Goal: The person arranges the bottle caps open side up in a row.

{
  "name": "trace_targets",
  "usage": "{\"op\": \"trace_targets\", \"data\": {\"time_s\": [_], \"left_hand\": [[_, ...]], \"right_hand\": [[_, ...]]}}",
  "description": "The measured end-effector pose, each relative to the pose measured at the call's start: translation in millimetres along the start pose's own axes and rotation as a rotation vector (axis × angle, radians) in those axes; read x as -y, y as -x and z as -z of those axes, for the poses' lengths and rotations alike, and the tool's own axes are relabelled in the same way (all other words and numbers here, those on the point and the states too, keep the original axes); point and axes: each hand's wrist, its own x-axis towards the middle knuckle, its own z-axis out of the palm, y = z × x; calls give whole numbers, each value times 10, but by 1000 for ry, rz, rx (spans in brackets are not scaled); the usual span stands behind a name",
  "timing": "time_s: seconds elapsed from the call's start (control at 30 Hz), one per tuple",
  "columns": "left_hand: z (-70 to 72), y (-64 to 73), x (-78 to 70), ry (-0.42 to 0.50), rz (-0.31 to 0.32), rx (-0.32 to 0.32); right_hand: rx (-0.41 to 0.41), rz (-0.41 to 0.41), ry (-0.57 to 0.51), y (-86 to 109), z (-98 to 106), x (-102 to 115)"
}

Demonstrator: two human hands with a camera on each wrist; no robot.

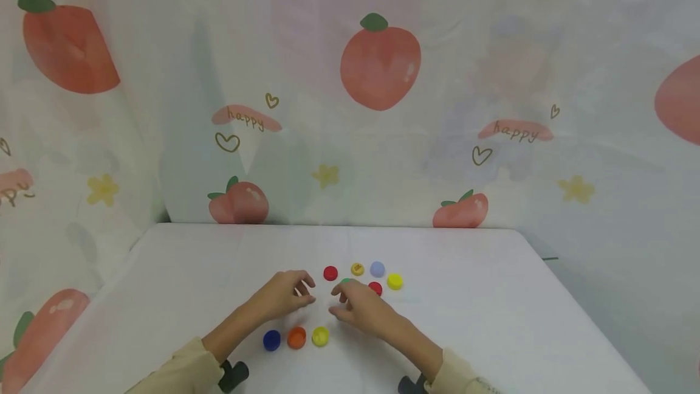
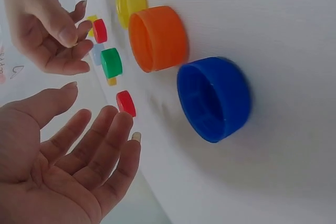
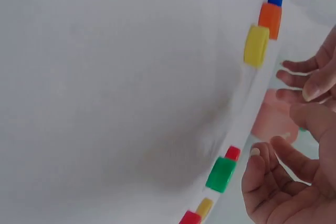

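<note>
My left hand (image 1: 284,293) hovers over the table with loosely bent fingers and nothing in them. Facing it, my right hand (image 1: 363,309) is likewise empty, thumb and fingers apart. In front of the hands a blue bottle cap (image 1: 271,340), an orange cap (image 1: 297,338) and a yellow cap (image 1: 320,336) form a row, hollow side up. Beyond them lie a red cap (image 1: 330,273), a gold-yellow cap (image 1: 357,269), a pale blue cap (image 1: 377,269), a bright yellow cap (image 1: 395,281) and a second red cap (image 1: 375,288). The right hand partly hides a green cap (image 2: 111,63) in the head view.
All the caps lie on a white-covered table (image 1: 465,297). Behind it hangs a pale curtain (image 1: 306,65) printed with fruit, hearts and flowers. Dark camera mounts (image 1: 234,376) are strapped at both wrists.
</note>
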Motion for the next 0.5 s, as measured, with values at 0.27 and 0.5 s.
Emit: {"op": "trace_targets", "data": {"time_s": [0.27, 0.5], "left_hand": [[-52, -119, -84, 1, 26, 1], [-71, -216, -135, -7, 65, -15]], "right_hand": [[-125, -39, 49, -55, 131, -127], [-109, -127, 114, -123, 155, -176]]}}
